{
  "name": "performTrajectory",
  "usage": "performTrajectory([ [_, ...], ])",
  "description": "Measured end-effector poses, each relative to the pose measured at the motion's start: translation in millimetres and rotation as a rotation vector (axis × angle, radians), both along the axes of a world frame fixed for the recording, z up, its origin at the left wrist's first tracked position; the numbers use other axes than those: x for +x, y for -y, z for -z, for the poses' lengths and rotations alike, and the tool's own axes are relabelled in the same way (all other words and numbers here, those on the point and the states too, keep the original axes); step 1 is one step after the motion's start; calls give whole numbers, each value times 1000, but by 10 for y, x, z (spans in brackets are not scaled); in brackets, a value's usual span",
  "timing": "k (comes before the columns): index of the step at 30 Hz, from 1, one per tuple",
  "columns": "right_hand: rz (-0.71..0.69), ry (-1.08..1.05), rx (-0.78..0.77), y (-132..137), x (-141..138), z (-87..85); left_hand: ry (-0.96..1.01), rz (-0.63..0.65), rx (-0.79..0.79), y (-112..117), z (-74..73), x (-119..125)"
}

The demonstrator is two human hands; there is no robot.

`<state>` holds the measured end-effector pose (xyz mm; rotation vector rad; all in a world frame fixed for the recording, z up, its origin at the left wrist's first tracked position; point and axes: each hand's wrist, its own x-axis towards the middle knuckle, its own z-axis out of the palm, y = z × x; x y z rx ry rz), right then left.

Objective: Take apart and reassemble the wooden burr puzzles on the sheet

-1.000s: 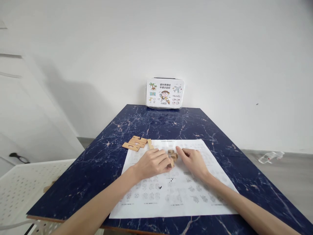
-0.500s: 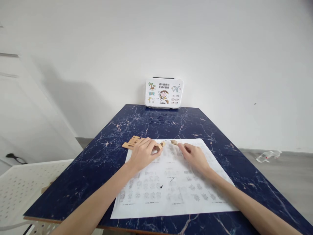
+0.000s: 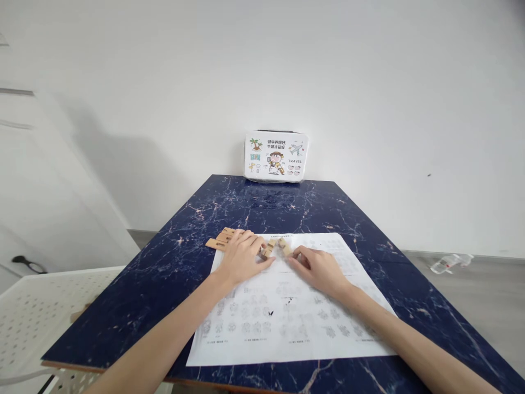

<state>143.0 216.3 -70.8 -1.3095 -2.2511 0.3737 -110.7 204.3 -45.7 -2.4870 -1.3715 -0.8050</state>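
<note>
My left hand [image 3: 241, 257] rests on the top left of a printed paper sheet [image 3: 287, 323], its fingertips pinching a small notched wooden piece [image 3: 268, 249]. My right hand [image 3: 318, 269] lies just to the right, fingers curled, with the tips on a second wooden piece [image 3: 284, 245]. The two pieces almost touch between the hands. A few flat wooden pieces [image 3: 219, 241] lie stacked at the sheet's left corner, partly hidden by my left hand.
The sheet lies on a dark blue marbled table [image 3: 254, 208]. A white box with cartoon prints [image 3: 275, 156] stands at the far edge against the wall. A white perforated cart [image 3: 36, 306] is at the left. A plastic bottle [image 3: 449, 262] lies on the floor at right.
Both hands moved up the sheet from its middle to its top, carrying the wooden pieces. In the last half second the right hand slid left, bringing its piece close to the left hand's.
</note>
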Motion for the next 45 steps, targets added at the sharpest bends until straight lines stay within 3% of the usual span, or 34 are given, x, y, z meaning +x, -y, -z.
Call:
performTrajectory([
  [5,-118,-7,107,13,-3,22,32,6,-3,39,-45,43],
  [10,-230,52,151,21,9,21,63,70,-111,49,-19,37],
  [16,-246,30,136,10,20,22,8,155,-235,37,21,12],
  [28,-218,-7,121,11,10,34,74,12,-63,-42,102,-20],
  [34,-226,-21,150,3,19,61,123,176,9,20,14,49],
  [38,-225,-26,147,-2,27,72,35,335,-45,88,18,94],
  [45,-227,-21,145,2,24,65,-30,339,-65,137,61,92],
])
